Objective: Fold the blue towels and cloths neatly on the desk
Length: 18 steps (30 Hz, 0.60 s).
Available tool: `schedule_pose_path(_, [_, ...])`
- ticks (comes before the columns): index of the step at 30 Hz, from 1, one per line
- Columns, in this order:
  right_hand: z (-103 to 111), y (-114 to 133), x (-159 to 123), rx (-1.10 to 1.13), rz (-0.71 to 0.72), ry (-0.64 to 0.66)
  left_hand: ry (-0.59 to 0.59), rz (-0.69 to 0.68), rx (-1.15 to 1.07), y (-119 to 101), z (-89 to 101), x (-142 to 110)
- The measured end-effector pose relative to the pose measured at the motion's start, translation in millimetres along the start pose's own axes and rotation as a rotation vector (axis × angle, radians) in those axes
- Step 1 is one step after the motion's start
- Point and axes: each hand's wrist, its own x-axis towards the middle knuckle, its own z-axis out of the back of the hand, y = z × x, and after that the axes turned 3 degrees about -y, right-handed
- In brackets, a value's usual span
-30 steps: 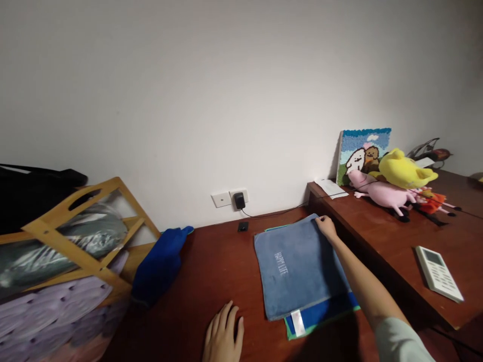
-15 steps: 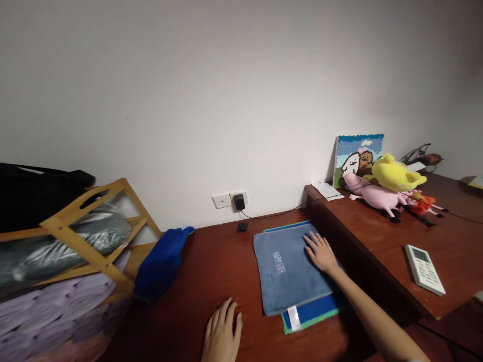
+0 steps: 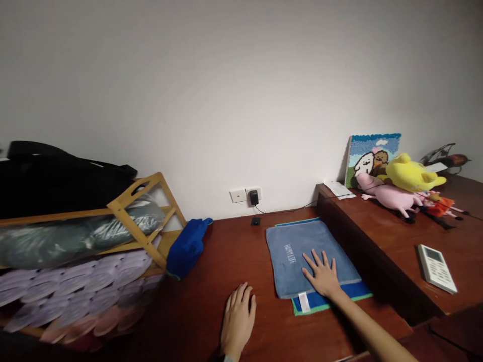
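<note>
A grey-blue towel (image 3: 302, 276) with "HAPPY LIFE" stitched on it lies flat on the brown desk. Beneath it a bright blue cloth (image 3: 328, 302) with green edging and a white label shows at the front and back. My right hand (image 3: 323, 275) rests on the lower part of the grey-blue towel, fingers spread. To the left of the towels, my left hand (image 3: 238, 317) lies palm down on the bare desk (image 3: 222, 261), fingers stretched out and holding nothing. Farther left a crumpled blue cloth (image 3: 186, 249) sits against the wooden rack.
On the left stands a wooden rack (image 3: 166, 201) with a plastic-wrapped roll and a black bag (image 3: 56, 176). The raised right surface carries plush toys (image 3: 392, 193), a picture (image 3: 372, 156) and a white remote control (image 3: 437, 269). A black plug (image 3: 253, 197) with a cable is in the wall.
My right hand has slid from the towel's upper right toward its lower middle, fingers spreading wider. The whole view has shifted, with everything appearing farther right. My left hand stays on the desk.
</note>
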Motion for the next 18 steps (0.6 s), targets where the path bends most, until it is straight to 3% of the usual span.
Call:
schedule_pose_path(9, [13.3,-13.3,85.2,-0.047,-0.071,0.048,-0.045,-0.006,-0.024,7.8,-13.1,-1.7])
schedule_pose_path(18, [8.8,-25.7,91.8,-0.030,-0.062,0.081,0.001,0.065,-0.058,-14.3,9.7,-5.4])
